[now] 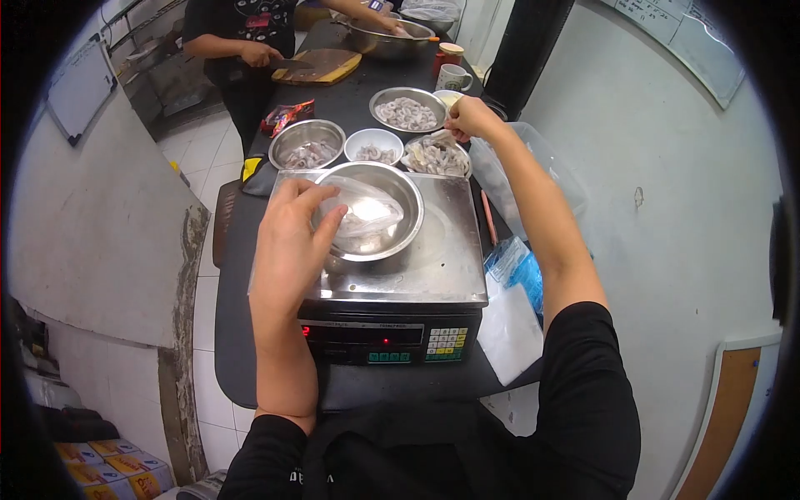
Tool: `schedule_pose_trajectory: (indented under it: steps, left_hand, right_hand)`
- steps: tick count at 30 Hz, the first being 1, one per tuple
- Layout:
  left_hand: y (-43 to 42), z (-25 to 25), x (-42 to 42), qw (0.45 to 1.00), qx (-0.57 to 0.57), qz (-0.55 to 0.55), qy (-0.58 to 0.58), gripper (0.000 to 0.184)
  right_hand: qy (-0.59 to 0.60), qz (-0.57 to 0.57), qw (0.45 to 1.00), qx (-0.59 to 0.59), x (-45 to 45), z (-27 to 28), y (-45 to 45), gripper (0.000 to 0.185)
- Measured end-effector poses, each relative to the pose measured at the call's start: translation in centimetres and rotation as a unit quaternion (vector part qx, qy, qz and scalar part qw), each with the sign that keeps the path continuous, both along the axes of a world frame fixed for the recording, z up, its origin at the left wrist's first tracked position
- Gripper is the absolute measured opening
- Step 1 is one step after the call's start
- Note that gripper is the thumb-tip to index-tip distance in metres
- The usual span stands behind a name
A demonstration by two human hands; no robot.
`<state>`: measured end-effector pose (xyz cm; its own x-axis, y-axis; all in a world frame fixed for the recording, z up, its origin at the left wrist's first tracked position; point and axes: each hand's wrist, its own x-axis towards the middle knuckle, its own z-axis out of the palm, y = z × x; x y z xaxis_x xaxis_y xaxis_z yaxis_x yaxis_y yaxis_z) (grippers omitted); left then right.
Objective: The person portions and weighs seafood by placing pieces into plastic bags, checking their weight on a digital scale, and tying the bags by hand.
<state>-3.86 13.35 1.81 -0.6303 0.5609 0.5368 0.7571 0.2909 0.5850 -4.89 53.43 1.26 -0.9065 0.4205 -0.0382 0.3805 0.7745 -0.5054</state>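
Observation:
My left hand (293,225) has its thumb and fingers on the edge of a clear plastic bag (375,210). Inside a steel bowl (413,223), the bag lies partly spread, with a little pale content in it. That bowl stands on the metal pan (450,267) of a digital scale (400,336). Farther forward, my right hand (473,119) is closed in a pinch at the back of a bowl heaped with greyish, squid-like pieces (437,157). What its fingertips hold is too small to make out.
Behind the scale stand a steel bowl of pale rings (406,111), a white bowl (372,148) and another steel bowl (307,133). Plastic bags (510,329) lie right of the scale, beside a pink pen (488,218). Across the table, a person holds a knife (292,64) over a cutting board (333,67).

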Motion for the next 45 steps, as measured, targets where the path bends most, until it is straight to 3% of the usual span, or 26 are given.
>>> schedule_pose_trajectory:
  steps: [6, 12, 17, 21, 23, 28, 30, 37, 45]
  left_hand:
    - [0.1, -0.2, -0.1, 1.000, 0.001, 0.004, -0.010, 0.028]
    - [0.6, -1.1, -0.5, 1.000, 0.025, 0.002, -0.019, 0.033]
    - [0.8, -1.4, -1.0, 0.998, 0.021, -0.007, -0.059, 0.036]
    - [0.4, -1.3, -1.4, 0.995, 0.011, -0.016, -0.094, 0.040]
    - [0.3, -1.3, -1.4, 0.995, 0.006, -0.023, -0.097, 0.041]
    - [0.4, -1.5, -1.5, 0.992, 0.027, -0.048, -0.118, 0.040]
    - [0.4, -1.8, -1.9, 0.993, 0.032, -0.042, -0.105, 0.039]
    - [-1.4, -0.5, -1.2, 0.998, 0.033, 0.047, 0.019, 0.037]
    - [-4.4, 1.4, -0.7, 0.995, 0.089, 0.040, -0.013, 0.037]
  right_hand:
    - [0.018, 0.068, 0.996, -0.063, 1.3, 4.0, -1.6, 0.022]
    - [0.076, 0.150, 0.966, -0.198, 6.7, 11.6, -12.4, 0.023]
    - [0.068, 0.194, 0.946, -0.249, 7.6, 9.8, -18.3, 0.023]
    - [0.057, 0.216, 0.954, -0.198, 6.5, 5.8, -19.9, 0.025]
    - [-0.014, 0.221, 0.963, -0.152, 5.8, 4.4, -20.7, 0.024]
    - [-0.033, 0.221, 0.972, -0.073, 5.3, 4.1, -22.4, 0.023]
    - [-0.044, 0.240, 0.970, 0.016, 5.6, 5.5, -22.2, 0.023]
    - [0.071, 0.244, 0.967, -0.003, 7.5, 9.7, -21.0, 0.028]
    - [0.110, 0.212, 0.971, 0.012, 7.1, 9.7, -16.3, 0.031]
